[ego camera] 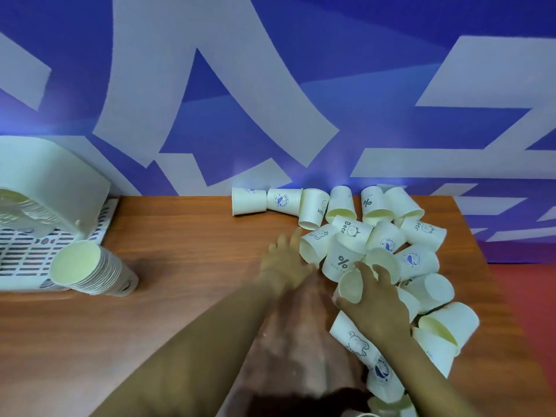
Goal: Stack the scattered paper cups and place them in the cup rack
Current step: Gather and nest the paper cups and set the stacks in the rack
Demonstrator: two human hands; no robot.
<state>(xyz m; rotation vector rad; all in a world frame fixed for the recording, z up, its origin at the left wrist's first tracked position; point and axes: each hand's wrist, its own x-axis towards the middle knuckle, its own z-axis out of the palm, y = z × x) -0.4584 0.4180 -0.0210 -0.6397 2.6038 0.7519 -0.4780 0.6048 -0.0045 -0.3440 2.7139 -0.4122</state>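
Several white paper cups (pixel 388 236) with blue prints lie scattered in a pile on the right half of the wooden table (pixel 186 260). My right hand (pixel 376 299) grips one cup (pixel 350 286) at the pile's near left side, its open mouth facing left. My left hand (pixel 287 260) reaches with fingers spread to a bear-print cup (pixel 316 243) lying on its side and touches its rim. A stack of nested cups (pixel 90 270) lies tilted at the left, in front of the white cup rack (pixel 51 176).
The rack stands on a white slotted tray (pixel 27 251) at the table's left edge. A blue and white patterned wall runs along the table's back. The table's right edge drops to a red floor (pixel 529 311).
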